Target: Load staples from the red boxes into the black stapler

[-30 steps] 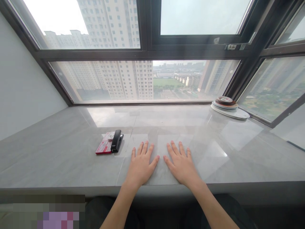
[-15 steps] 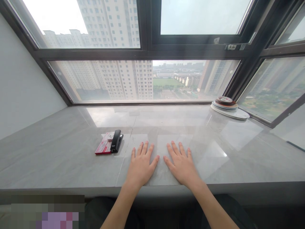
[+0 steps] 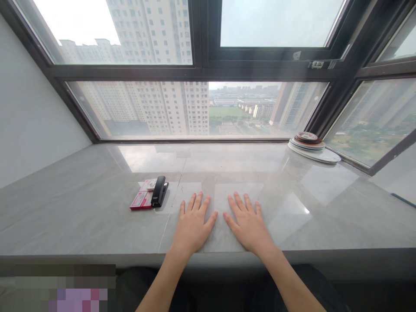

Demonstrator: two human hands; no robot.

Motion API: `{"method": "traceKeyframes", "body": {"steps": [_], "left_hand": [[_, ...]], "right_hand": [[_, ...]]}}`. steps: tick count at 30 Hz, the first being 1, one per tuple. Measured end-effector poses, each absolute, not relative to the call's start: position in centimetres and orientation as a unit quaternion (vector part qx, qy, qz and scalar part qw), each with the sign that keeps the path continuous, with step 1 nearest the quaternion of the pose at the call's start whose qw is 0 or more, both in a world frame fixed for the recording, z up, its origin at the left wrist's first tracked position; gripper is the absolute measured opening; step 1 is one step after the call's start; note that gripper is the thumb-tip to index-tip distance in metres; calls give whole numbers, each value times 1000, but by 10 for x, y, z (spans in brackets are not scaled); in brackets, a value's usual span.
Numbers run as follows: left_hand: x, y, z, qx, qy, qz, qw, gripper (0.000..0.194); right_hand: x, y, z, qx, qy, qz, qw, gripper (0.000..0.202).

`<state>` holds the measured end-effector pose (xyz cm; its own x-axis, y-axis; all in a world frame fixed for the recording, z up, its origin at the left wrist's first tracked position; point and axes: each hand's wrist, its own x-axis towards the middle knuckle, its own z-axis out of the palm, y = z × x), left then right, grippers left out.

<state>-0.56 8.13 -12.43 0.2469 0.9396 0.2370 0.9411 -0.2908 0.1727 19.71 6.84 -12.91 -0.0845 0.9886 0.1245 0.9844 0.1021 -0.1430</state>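
My left hand lies palm down near the front edge of the grey marble sill, fingers spread and holding nothing. Beside it, a short way to the right, my right hand rests flat in the same manner, its fingers apart. The two thumbs point toward each other without touching. To the left of my left hand is a black stapler, leaning on or lying against flat red and white boxes. A small pale box sits on top of these, beside the stapler.
A stack of plates stands at the back right corner by the window frame. A thin dark object lies at the far right edge. White walls flank the sill, and its front edge runs just below my hands.
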Motion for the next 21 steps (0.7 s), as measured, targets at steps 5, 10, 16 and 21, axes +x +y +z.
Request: {"method": "traceKeyframes", "body": {"steps": [5, 10, 16, 21], "left_hand": [[-6, 82, -124, -790, -595, -148, 0, 60], [-6, 82, -124, -791, -593, -148, -3, 60], [-4, 81, -123, -788, -596, -150, 1, 60], [-4, 81, -123, -789, -596, -152, 0, 59]], "right_hand": [[196, 68, -128, -671, -735, 13, 94, 68], [197, 68, -127, -671, -735, 13, 92, 68], [196, 68, -127, -671, -736, 13, 91, 68], [197, 68, -127, -671, -736, 14, 89, 68]]}}
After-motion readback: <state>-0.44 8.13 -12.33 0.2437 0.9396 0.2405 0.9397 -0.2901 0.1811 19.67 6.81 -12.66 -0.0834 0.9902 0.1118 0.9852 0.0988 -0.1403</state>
